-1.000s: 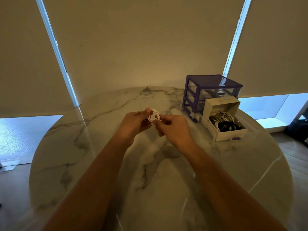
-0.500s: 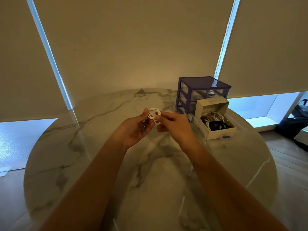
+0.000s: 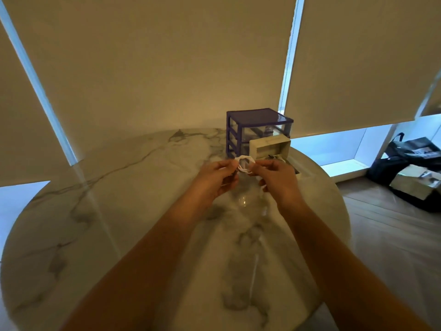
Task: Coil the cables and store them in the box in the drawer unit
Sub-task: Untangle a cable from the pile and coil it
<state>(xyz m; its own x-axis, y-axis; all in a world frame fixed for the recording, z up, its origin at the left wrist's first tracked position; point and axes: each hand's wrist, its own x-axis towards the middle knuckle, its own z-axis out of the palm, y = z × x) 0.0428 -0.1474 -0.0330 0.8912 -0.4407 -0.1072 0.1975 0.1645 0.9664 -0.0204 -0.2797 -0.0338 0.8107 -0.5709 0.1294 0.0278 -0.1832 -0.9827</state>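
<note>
Marble tabletop (image 3: 133, 235), round, pale with grey veining, set before drawn window blinds (image 3: 167, 68); daylight shows only in the strips below and between them.

Item 1: white cable (image 3: 245, 165), wound into a small ring of several loops. I see it held up off the table between both hands, just in front of the drawer unit. I judge the two-sided hold keeps the loops from springing apart while the coil is finished or tidied.

Item 2: left hand (image 3: 218, 179), fingers curled, thumb and forefinger pinching the left side of the coil.

Item 3: right hand (image 3: 276, 177), fingers curled, pinching the right side of the coil. A short white piece shows below its fingers; I cannot tell whether it is the cable's loose end.

Item 4: drawer unit (image 3: 259, 130), purple frame with clear drawers, standing at the far right part of the table.

Item 5: box (image 3: 269, 146), cream, open at the top, sitting in a pulled-out drawer in front of the unit. Its contents are mostly hidden behind the right hand; a little dark and white cable shows at its edge. I judge it stands open so that a finished coil can drop straight in.

Item 6: dark bags (image 3: 410, 168), on the wooden floor at right, well apart from the table.

Obstructions: I see nothing between the coil and the box; the coil is near it already. I judge the main risk is the loops loosening when one hand lets go.
</note>
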